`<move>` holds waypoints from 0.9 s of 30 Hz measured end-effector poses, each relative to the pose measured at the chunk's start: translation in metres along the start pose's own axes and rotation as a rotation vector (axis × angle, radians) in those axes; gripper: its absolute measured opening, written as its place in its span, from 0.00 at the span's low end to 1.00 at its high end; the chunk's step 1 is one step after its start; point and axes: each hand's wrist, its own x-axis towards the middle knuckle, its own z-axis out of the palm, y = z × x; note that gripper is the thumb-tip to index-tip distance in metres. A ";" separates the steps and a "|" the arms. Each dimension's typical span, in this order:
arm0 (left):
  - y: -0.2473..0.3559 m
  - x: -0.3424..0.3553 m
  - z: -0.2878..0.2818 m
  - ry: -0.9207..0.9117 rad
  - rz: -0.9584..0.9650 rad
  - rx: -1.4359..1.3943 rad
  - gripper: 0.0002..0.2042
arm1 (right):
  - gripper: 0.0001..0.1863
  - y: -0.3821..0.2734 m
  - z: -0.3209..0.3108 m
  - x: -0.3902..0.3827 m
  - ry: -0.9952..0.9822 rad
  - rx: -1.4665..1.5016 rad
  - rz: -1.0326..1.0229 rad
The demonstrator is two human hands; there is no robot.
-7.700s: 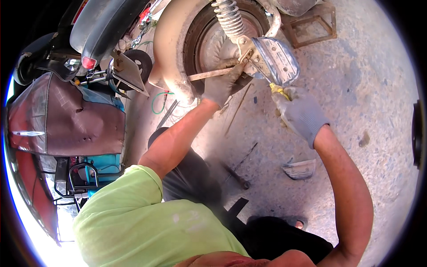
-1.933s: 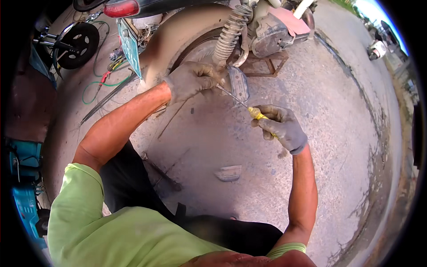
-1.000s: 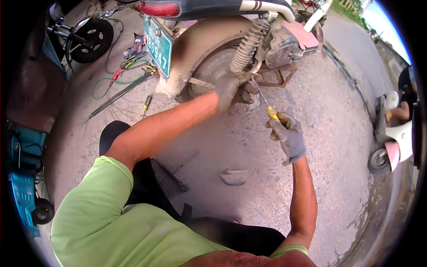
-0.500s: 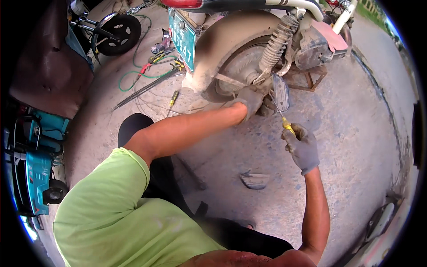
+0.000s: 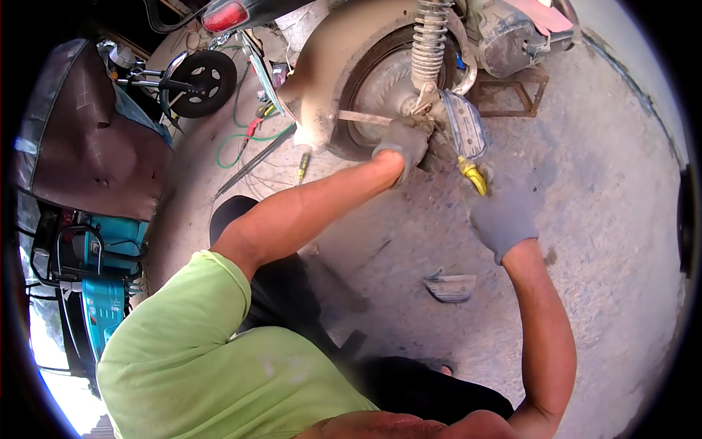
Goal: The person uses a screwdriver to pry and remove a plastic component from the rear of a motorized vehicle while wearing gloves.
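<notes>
Dusty grey concrete floor, strewn with a small flat scrap, a yellow-handled screwdriver, a green cable and a metal rod beside the scooter's rear wheel.

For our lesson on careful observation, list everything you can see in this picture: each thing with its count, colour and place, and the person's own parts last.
Scooter rear wheel: one, dusty grey, top centre.
Shock spring: one, pale grey, above the wheel.
Tail lamp: one, red, top left.
Screwdriver: one, yellow handle, in the right hand.
Second screwdriver: one, yellow handle, on the ground left of the wheel.
Small wheel: one, black, upper left.
Cable: one, green, on the ground.
Ground: grey concrete.
Left hand: grey glove, at the wheel hub.
Right hand: grey glove, gripping the screwdriver.
</notes>
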 end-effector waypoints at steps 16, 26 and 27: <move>0.025 -0.006 0.007 -0.021 -0.178 0.104 0.17 | 0.15 -0.011 -0.003 0.018 -0.099 -0.241 0.108; 0.025 -0.005 0.002 -0.095 -0.111 0.116 0.16 | 0.16 -0.016 -0.003 0.022 -0.161 -0.273 0.150; 0.023 -0.004 0.001 -0.090 -0.112 0.116 0.16 | 0.16 -0.017 -0.002 0.023 -0.163 -0.272 0.146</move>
